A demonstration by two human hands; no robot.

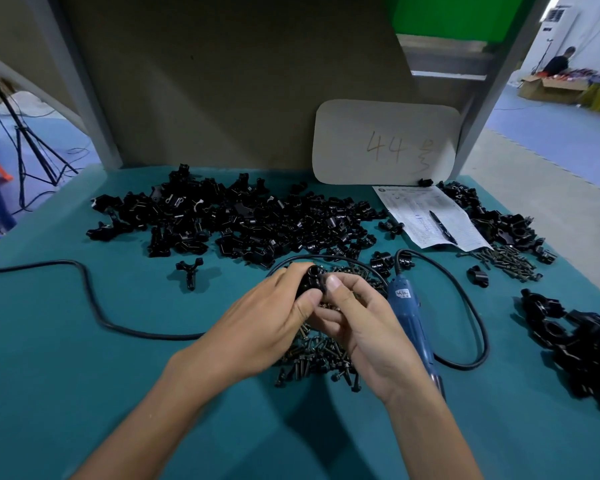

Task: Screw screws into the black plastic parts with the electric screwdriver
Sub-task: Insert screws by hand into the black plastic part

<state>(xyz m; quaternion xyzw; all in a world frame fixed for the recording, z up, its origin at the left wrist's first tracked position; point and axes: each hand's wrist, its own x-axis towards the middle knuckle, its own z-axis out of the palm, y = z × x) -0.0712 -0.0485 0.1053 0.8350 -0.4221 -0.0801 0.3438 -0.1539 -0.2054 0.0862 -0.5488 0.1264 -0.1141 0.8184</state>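
Observation:
Over the middle of the teal table my left hand (267, 320) grips a black plastic part (311, 278) with a round opening on top. My right hand (354, 320) pinches the same part from the right, thumb pressed against its side. Under both hands lies a heap of dark screws (317, 358). The blue electric screwdriver (411, 318) lies on the table just right of my right hand, tip pointing toward me, untouched. A large pile of black plastic parts (243, 220) spreads across the back of the table.
The screwdriver's black cable (94, 303) loops across the left and around the tool. A printed sheet with a pen (442, 226) lies at back right, beside more screws (510, 263). Another heap of black parts (582, 344) sits at the right edge. A card marked 44 (385, 143) leans on the back panel.

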